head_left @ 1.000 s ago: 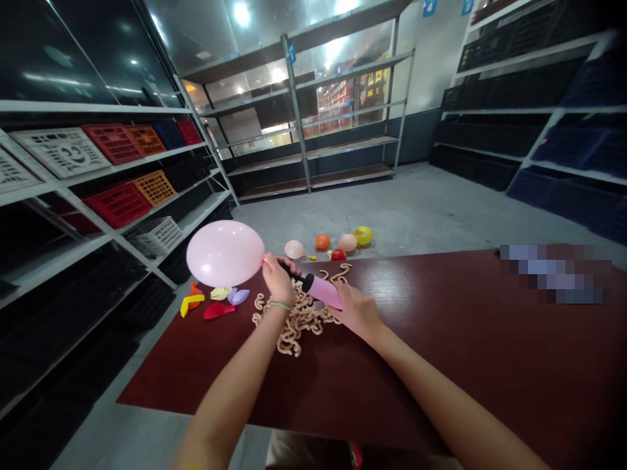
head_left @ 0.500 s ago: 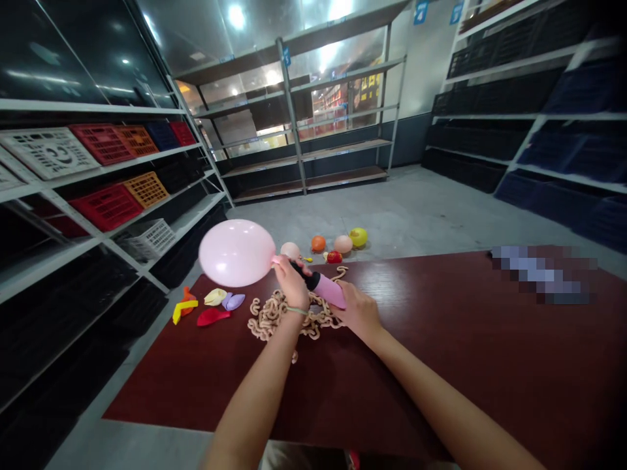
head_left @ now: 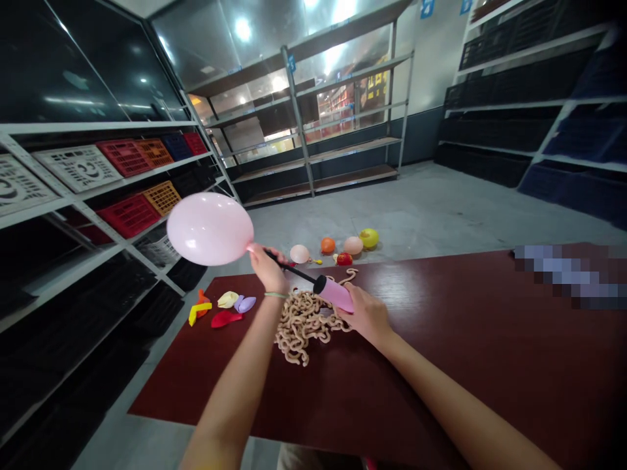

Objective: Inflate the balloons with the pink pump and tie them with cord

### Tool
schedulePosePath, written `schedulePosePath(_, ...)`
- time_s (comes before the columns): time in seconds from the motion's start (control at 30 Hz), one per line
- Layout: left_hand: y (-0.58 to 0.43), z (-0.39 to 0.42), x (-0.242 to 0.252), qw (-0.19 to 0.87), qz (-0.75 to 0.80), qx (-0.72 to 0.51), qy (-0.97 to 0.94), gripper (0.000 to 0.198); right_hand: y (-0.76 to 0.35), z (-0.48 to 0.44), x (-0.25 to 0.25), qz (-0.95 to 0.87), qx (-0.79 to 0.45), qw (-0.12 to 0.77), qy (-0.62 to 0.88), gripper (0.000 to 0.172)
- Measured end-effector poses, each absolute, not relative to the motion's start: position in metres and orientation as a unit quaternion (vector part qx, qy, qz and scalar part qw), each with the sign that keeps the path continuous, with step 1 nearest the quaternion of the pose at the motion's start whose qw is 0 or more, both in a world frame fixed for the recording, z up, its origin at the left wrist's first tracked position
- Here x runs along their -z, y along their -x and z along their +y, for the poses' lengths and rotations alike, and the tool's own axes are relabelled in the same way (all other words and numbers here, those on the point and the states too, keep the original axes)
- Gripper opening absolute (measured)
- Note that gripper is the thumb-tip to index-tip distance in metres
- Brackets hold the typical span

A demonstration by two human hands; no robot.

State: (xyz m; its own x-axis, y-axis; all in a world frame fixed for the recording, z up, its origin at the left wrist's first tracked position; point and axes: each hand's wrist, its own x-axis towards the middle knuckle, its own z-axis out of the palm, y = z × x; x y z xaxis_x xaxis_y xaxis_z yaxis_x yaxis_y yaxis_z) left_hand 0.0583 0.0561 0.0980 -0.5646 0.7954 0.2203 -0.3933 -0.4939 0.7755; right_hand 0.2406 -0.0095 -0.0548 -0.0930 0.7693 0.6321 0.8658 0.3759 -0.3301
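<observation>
My left hand [head_left: 267, 269] is closed on the neck of an inflated pink balloon [head_left: 209, 229], held over the black nozzle rod of a pink hand pump [head_left: 337, 294]. My right hand [head_left: 368, 316] grips the pump's pink barrel above the dark red table [head_left: 441, 352]. The black rod is drawn out between the two hands. A heap of beige curly clips [head_left: 304, 321] lies on the table right under the pump. Flat uninflated balloons [head_left: 223, 308], yellow, red, purple and orange, lie at the table's far left corner.
Several small inflated balloons [head_left: 343, 245] sit on the grey floor beyond the table. Metal shelving with red, orange and white crates [head_left: 128, 179] lines the left side. Empty shelves [head_left: 337, 117] stand at the back, dark shelving [head_left: 539, 117] on the right.
The pump's black rod has slid further out of the barrel. My left hand and the pink balloon have risen and moved left, away from my right hand.
</observation>
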Motion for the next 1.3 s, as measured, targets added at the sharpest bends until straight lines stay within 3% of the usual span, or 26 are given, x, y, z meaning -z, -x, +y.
schedulePosePath(0.2, -0.116, 0.034, -0.039, 0.439, 0.339, -0.766, -0.327, 0.037, -0.245, -0.013, 0.052, -0.726, 0.063, 0.366, 0.579, 0.041)
schedulePosePath(0.53, -0.021, 0.07, -0.113, 0.376, 0.346, -0.796, -0.325, 0.023, -0.236, -0.011, 0.052, -0.753, 0.057, 0.372, 0.54, 0.04)
schedulePosePath(0.67, -0.057, 0.068, -0.094, 0.365, 0.347, -0.814, -0.288, 0.029, -0.238, -0.009, 0.053, -0.731, 0.055, 0.373, 0.569, 0.041)
schedulePosePath(0.9, -0.121, 0.044, -0.046, 0.446, 0.349, -0.738, -0.366, 0.036, -0.242, -0.011, 0.054, -0.709, 0.046, 0.388, 0.587, 0.042)
schedulePosePath(1.3, -0.053, 0.07, -0.091, 0.385, 0.366, -0.781, -0.329, 0.034, -0.238, -0.008, 0.059, -0.736, 0.057, 0.376, 0.56, 0.042)
